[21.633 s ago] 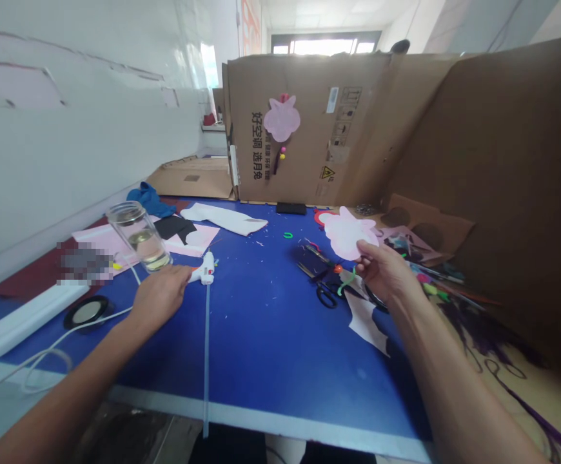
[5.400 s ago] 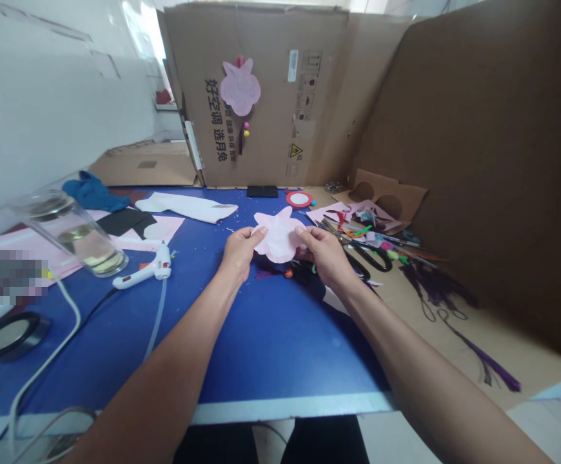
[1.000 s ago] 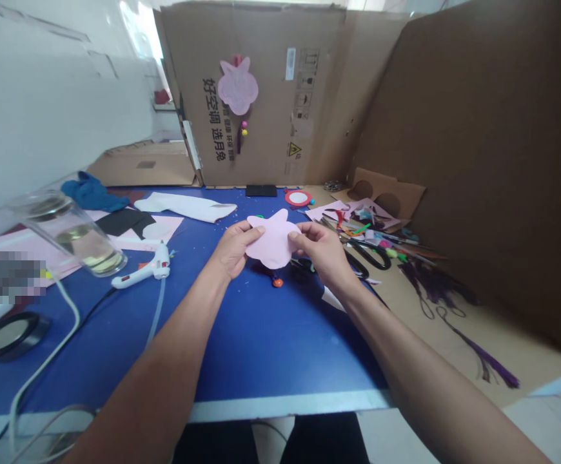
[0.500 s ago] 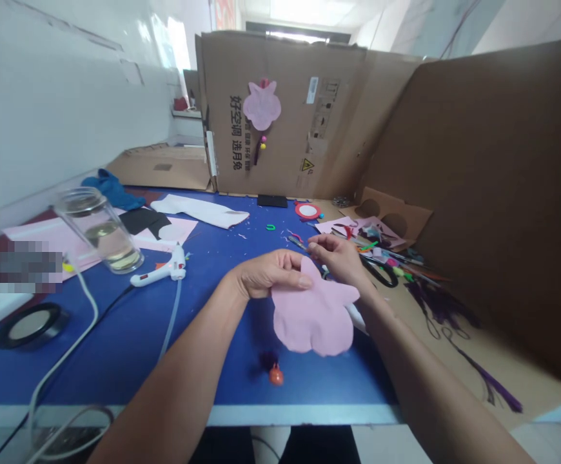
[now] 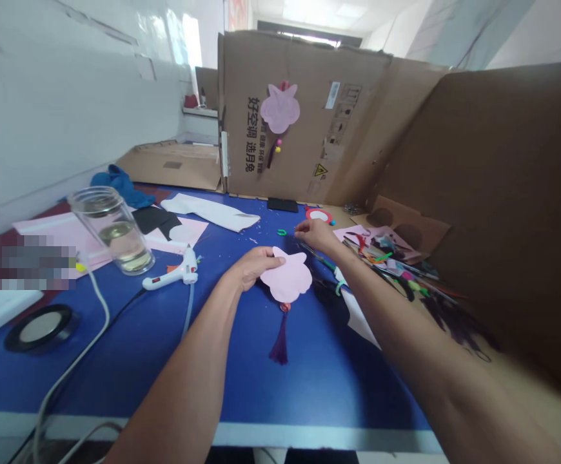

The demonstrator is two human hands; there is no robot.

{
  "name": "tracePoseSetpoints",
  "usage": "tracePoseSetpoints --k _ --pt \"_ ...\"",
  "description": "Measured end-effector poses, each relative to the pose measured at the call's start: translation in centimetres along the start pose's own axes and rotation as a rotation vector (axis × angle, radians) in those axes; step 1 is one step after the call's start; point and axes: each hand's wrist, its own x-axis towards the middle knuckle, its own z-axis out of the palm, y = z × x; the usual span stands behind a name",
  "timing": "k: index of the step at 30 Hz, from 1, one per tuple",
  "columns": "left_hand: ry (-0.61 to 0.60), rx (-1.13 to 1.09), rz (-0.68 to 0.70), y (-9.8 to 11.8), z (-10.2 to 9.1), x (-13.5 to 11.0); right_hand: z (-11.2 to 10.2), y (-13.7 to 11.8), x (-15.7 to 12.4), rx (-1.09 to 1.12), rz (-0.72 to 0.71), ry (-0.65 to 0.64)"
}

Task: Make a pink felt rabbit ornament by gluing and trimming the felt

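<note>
My left hand [image 5: 256, 267] pinches a pink paper cutout [image 5: 287, 278] with a scalloped lower edge and pointed tips at the top. Below it an orange bead [image 5: 285, 307] and a dark purple tassel [image 5: 280, 341] lie over the blue table. Farther forward, my right hand [image 5: 316, 234] is low over the tabletop with fingertips drawn together; whatever is in them, if anything, is too small to make out. A bent green piece [image 5: 282, 232] lies just left of those fingertips. The red-rimmed round piece with a white centre [image 5: 318, 215] sits behind this hand.
A white glue gun [image 5: 177, 276], a glass cup [image 5: 123, 238] and black tape [image 5: 41, 327] are on the left. Paper scraps and tools [image 5: 396, 258] crowd the right. A cardboard wall [image 5: 348, 129] stands behind, bearing a similar pink cutout [image 5: 280, 109].
My right hand has moved forward, away from the cutout. The left hand has lowered the cutout forward, and the tassel and bead now show below it. The view has shifted slightly.
</note>
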Motion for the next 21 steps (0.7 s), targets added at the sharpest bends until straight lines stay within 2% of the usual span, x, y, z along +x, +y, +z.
tracePoseSetpoints --k 4,9,14,21 --pt "0.059 -0.002 0.021 -0.2 -0.6 0.3 2.2 -1.1 3.3 -0.167 0.036 -0.082" --pt "0.083 0.029 0.032 -0.4 -0.7 0.5 3.6 -1.7 5.3 -0.289 0.085 -0.204" --pt "0.091 0.065 0.033 -0.4 -0.5 0.4 4.5 -2.1 5.6 -0.295 0.121 -0.292" --pt "0.107 0.087 0.034 -0.5 -0.5 0.3 4.2 -1.3 4.8 -0.149 0.099 -0.258"
